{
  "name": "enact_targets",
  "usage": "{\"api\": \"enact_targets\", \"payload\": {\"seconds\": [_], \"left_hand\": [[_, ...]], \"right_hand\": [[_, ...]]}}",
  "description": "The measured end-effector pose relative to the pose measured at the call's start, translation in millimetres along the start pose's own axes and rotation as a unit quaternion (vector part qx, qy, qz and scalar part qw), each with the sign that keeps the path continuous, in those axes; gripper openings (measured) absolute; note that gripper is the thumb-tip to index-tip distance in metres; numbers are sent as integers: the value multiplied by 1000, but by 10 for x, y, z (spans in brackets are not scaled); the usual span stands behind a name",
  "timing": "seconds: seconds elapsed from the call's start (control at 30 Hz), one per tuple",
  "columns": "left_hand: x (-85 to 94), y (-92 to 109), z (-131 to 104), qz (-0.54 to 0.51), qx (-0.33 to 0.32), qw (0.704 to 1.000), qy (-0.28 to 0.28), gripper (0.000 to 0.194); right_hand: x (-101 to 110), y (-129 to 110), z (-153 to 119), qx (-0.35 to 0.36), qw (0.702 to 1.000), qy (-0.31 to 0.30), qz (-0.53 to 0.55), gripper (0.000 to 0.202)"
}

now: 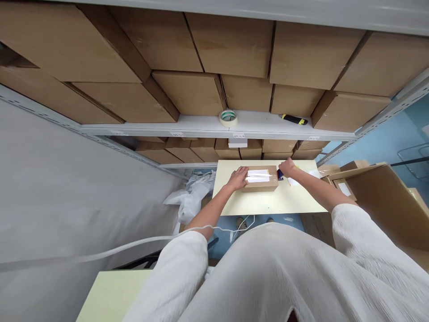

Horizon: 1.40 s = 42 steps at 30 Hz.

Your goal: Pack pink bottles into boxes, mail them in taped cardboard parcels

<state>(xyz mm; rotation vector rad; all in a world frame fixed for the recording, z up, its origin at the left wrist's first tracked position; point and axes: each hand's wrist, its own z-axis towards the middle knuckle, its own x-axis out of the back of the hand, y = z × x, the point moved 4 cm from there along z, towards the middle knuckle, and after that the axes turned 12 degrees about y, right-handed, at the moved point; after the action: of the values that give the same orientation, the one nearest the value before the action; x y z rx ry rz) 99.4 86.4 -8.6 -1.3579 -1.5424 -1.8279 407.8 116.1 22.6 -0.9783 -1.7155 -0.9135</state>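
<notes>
A brown cardboard box (pixel 259 185) with white labels and shiny clear tape on top lies on the pale yellow table (pixel 248 206). Against its left end rests my left hand (pixel 237 178), palm on the box and fingers spread over the top edge. At the box's right end, my right hand (pixel 287 167) is closed around a dark blue tool (pixel 280 175), which looks like a tape dispenser and touches or nearly touches the box. White paper lies on the table beneath my right forearm.
Shelves packed with cartons (pixel 231 38) stand ahead. A tape roll (pixel 228 118) and a black-yellow cutter (pixel 294 119) lie on the shelf edge. A large open carton (pixel 385 201) is at the right, plastic bags (pixel 192 199) at the left. A white cable (pixel 144 240) crosses my left arm.
</notes>
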Motion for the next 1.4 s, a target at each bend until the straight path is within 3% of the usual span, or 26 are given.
{"api": "enact_targets", "payload": {"seconds": [0.23, 0.63, 0.9, 1.07, 1.13, 1.2, 1.3, 1.4], "left_hand": [[11, 19, 2, 0, 0, 1000, 4, 91], [16, 53, -2, 20, -3, 1000, -9, 92], [34, 94, -20, 51, -2, 998, -21, 91], [34, 103, -21, 73, 11, 997, -27, 92], [37, 102, -17, 73, 12, 997, -25, 91], [43, 97, -12, 72, 7, 997, -23, 90], [53, 84, -6, 62, 1, 998, -22, 92], [52, 77, -11, 59, 2, 998, -23, 93]], "right_hand": [[1, -35, -60, -15, 999, 22, 29, 30], [32, -124, -145, -39, 999, -3, 14, 34], [96, -159, -119, 12, 997, -22, -74, 41], [-58, -350, -274, 24, 998, -45, -46, 28], [-147, -391, -364, 17, 997, -68, -39, 34], [-176, -295, -433, -10, 996, -83, -38, 41], [-74, 107, -518, -63, 995, -74, -7, 39], [42, 613, -701, -155, 974, -86, 140, 43]]}}
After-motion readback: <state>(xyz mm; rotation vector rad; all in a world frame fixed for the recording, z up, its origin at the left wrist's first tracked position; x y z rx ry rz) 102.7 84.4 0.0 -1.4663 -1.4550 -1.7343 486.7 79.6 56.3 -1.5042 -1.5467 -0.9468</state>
